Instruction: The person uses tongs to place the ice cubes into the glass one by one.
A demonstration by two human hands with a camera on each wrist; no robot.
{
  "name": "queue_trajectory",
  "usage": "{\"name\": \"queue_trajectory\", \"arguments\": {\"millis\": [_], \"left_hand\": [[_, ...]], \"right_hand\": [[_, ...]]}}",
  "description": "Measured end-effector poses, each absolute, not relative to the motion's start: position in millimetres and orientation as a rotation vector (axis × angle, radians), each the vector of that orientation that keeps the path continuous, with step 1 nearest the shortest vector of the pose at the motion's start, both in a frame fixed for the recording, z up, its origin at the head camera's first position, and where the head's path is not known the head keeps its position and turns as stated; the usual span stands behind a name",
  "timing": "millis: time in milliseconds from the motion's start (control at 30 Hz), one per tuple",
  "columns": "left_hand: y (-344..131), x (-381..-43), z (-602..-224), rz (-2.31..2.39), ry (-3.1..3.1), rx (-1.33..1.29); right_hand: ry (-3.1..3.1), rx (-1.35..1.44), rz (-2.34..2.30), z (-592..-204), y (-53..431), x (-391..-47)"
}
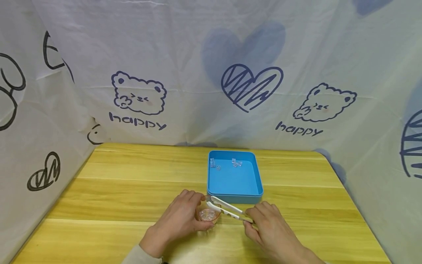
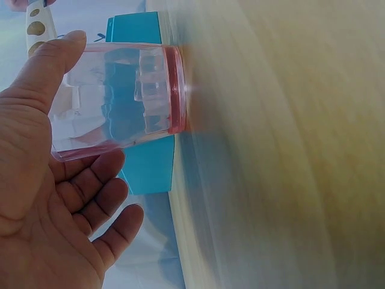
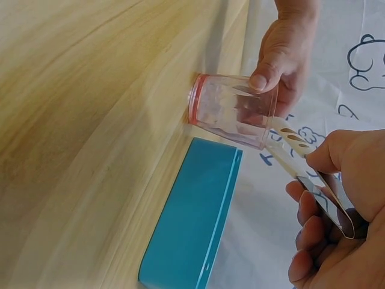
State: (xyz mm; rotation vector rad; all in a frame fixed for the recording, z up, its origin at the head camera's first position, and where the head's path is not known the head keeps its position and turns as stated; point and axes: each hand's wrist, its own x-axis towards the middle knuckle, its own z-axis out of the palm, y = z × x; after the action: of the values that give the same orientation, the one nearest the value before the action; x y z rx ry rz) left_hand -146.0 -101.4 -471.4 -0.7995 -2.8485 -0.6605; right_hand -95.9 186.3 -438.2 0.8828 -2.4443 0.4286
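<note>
My left hand point(image 1: 179, 216) holds a clear plastic cup point(image 3: 225, 105) with a pinkish-red base, thumb on the near side and fingers on the far side. The cup stands upright on the table, with several clear cubes point(image 2: 153, 87) at its bottom. White-tipped metal tongs point(image 1: 227, 205) are gripped in my right hand point(image 1: 271, 225), between thumb and fingers. Their tips reach into the cup's mouth; whether anything is pinched there cannot be told. Just behind the cup is a blue tray point(image 1: 235, 183), where several clear cubes point(image 1: 236, 163) lie toward the back.
A wood-grain table point(image 1: 132, 183) carries everything. White cloth point(image 1: 184, 73) with drawn bears and hearts hangs behind it and at both sides. The tray's raised front wall point(image 1: 234, 199) stands close to the cup and tongs.
</note>
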Motion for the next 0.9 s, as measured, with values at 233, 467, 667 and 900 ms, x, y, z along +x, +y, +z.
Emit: {"name": "queue_trajectory", "arguments": {"millis": [233, 467, 667, 900], "left_hand": [[-102.2, -145.7, -472.5, -0.667, -2.853, -0.799], [-102.5, -145.9, -472.2, -0.689, -2.866, -0.792], [-102.4, -145.7, -470.8, -0.694, -2.878, -0.79], [-102.4, -146.9, -471.2, -0.7, -2.879, -0.791]], "right_hand": [[-2.467, 0.868, 0.436, -437.9, 184.8, -95.4], [-2.575, 0.732, 0.451, -428.9, 185.8, -101.1], [-2.542, 0.702, 0.444, -425.6, 189.7, -114.1], [-2.656, 0.616, 0.495, -423.7, 189.4, -138.0]]}}
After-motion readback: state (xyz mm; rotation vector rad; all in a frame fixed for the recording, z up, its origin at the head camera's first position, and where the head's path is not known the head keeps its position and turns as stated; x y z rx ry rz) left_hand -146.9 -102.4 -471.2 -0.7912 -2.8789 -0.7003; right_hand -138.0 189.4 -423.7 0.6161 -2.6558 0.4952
